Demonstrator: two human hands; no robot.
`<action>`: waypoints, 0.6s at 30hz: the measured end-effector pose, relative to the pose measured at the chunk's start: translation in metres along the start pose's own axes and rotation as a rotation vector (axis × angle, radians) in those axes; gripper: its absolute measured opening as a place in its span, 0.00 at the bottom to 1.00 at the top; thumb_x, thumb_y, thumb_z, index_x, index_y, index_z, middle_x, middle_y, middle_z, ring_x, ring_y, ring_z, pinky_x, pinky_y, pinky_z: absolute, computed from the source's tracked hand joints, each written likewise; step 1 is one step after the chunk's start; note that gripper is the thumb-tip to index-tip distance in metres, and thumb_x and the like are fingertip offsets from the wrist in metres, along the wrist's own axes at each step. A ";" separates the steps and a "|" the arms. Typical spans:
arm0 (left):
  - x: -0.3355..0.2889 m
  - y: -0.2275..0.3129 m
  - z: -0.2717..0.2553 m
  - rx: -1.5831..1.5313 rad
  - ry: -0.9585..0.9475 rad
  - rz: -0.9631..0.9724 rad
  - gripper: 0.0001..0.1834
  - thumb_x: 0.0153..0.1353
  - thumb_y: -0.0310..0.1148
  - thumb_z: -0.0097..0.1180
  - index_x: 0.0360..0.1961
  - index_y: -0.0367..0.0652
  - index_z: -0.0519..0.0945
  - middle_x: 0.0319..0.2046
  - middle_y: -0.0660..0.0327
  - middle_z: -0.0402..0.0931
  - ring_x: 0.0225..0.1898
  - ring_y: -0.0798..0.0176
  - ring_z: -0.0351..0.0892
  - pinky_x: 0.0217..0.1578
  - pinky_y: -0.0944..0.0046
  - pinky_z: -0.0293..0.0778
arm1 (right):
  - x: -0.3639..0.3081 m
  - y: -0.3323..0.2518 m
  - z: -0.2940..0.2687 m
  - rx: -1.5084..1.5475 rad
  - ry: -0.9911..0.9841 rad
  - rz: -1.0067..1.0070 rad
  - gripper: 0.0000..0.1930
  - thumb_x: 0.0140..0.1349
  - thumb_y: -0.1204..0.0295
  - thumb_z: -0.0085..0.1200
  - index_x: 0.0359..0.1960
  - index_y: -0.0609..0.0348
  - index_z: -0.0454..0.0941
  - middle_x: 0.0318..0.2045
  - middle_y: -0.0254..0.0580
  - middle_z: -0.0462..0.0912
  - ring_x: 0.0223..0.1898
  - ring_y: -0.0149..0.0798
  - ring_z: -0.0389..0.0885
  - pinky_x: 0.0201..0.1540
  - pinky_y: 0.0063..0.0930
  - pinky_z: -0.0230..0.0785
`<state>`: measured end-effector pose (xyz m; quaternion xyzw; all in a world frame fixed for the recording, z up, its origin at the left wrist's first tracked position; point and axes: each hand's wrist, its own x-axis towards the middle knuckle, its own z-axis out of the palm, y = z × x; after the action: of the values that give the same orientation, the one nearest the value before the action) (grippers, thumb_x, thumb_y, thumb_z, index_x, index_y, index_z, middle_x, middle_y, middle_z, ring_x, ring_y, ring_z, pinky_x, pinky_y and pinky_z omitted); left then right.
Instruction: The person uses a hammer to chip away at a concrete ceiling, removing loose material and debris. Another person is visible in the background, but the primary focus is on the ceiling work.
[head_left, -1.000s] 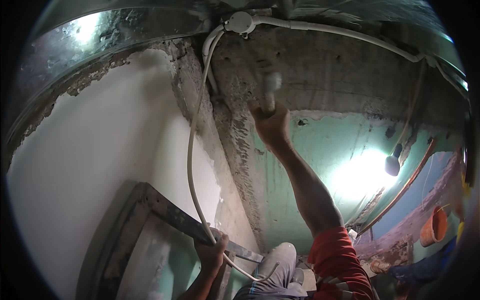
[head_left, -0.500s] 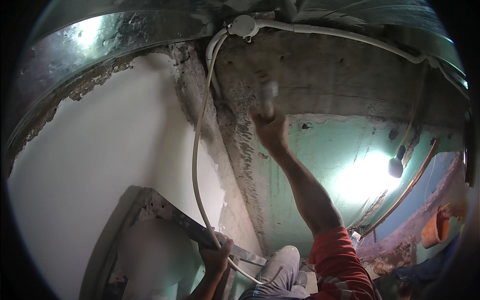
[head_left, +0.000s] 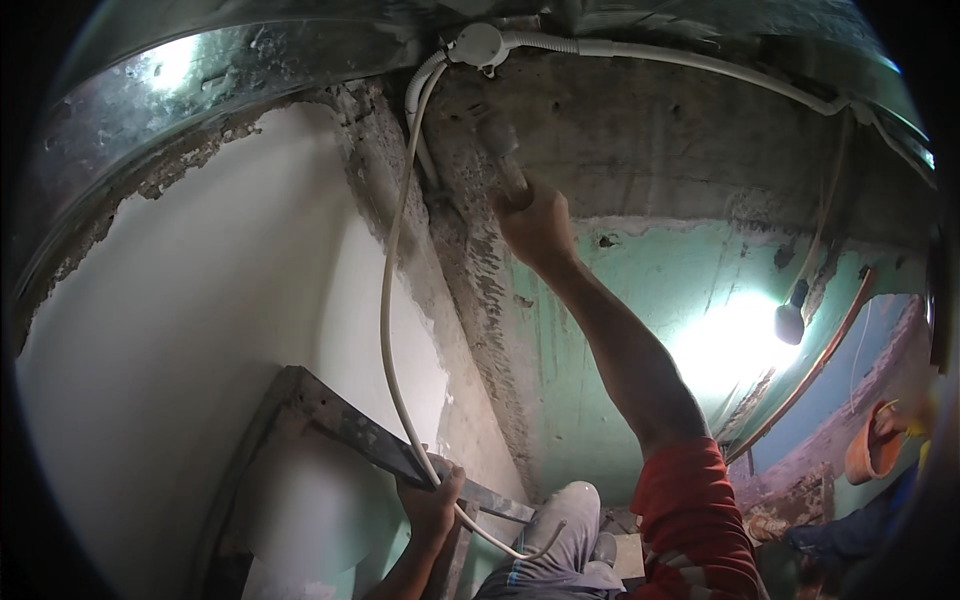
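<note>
My right hand [head_left: 538, 228] is raised against the upper wall, wrapped round the pale handle of a short tool [head_left: 512, 176]. The tool's darker head is smeared by motion, and its kind cannot be made out. It points up and left near the rough concrete corner. Lower down, my left hand [head_left: 432, 502] closes round the dark frame bar [head_left: 375, 445]. A cream flexible conduit [head_left: 388, 330] hangs from the round junction box [head_left: 478, 46] and crosses this hand; whether the fingers also grip it is unclear.
A lit bulb [head_left: 789, 322] hangs before the green wall [head_left: 600, 370]. A white wall [head_left: 200, 270] stands at left. Metal sheeting [head_left: 250, 70] runs overhead. At far right, another person's hand [head_left: 888, 418] holds an orange bucket [head_left: 868, 456]. My bent knee [head_left: 572, 505] is below.
My right hand and the tool have moved slightly left, the tool tilting further left. My left hand keeps its hold. At right, the other person's bucket has shifted a little.
</note>
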<state>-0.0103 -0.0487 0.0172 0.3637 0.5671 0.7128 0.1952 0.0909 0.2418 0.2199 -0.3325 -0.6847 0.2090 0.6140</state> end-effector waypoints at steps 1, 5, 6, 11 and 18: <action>0.003 -0.002 0.001 -0.019 0.005 0.015 0.28 0.48 0.25 0.69 0.49 0.32 0.70 0.33 0.62 0.74 0.37 0.67 0.75 0.46 0.63 0.72 | 0.009 0.000 0.000 -0.023 -0.044 0.013 0.15 0.58 0.63 0.56 0.41 0.60 0.81 0.34 0.56 0.84 0.39 0.53 0.84 0.39 0.47 0.75; 0.000 -0.005 0.004 0.000 0.014 0.001 0.26 0.48 0.24 0.68 0.48 0.33 0.71 0.33 0.62 0.75 0.36 0.67 0.76 0.45 0.64 0.73 | 0.016 0.050 0.000 -0.442 -0.415 0.089 0.13 0.56 0.67 0.54 0.42 0.55 0.82 0.39 0.56 0.84 0.46 0.53 0.83 0.47 0.47 0.74; 0.001 -0.001 0.004 0.024 0.008 0.001 0.26 0.48 0.23 0.68 0.48 0.33 0.70 0.33 0.62 0.75 0.36 0.67 0.76 0.45 0.64 0.73 | 0.017 0.061 0.000 -0.624 -0.540 0.100 0.13 0.56 0.67 0.54 0.42 0.55 0.82 0.40 0.55 0.84 0.46 0.53 0.83 0.48 0.48 0.74; 0.000 -0.007 0.001 -0.057 0.013 0.029 0.24 0.47 0.21 0.67 0.45 0.35 0.71 0.33 0.62 0.74 0.35 0.67 0.76 0.43 0.65 0.74 | -0.022 0.042 0.007 -0.311 -0.204 -0.030 0.12 0.59 0.62 0.56 0.40 0.54 0.83 0.33 0.49 0.85 0.38 0.51 0.85 0.40 0.47 0.75; 0.002 -0.004 0.006 -0.037 -0.033 0.058 0.23 0.49 0.22 0.67 0.46 0.35 0.71 0.34 0.62 0.74 0.37 0.67 0.75 0.45 0.64 0.73 | 0.009 0.067 -0.011 -0.173 -0.045 0.000 0.15 0.62 0.58 0.55 0.38 0.57 0.82 0.28 0.53 0.83 0.34 0.55 0.84 0.37 0.50 0.73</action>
<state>-0.0083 -0.0423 0.0150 0.3879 0.5399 0.7223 0.1905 0.1144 0.2936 0.1814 -0.3796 -0.7137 0.1566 0.5674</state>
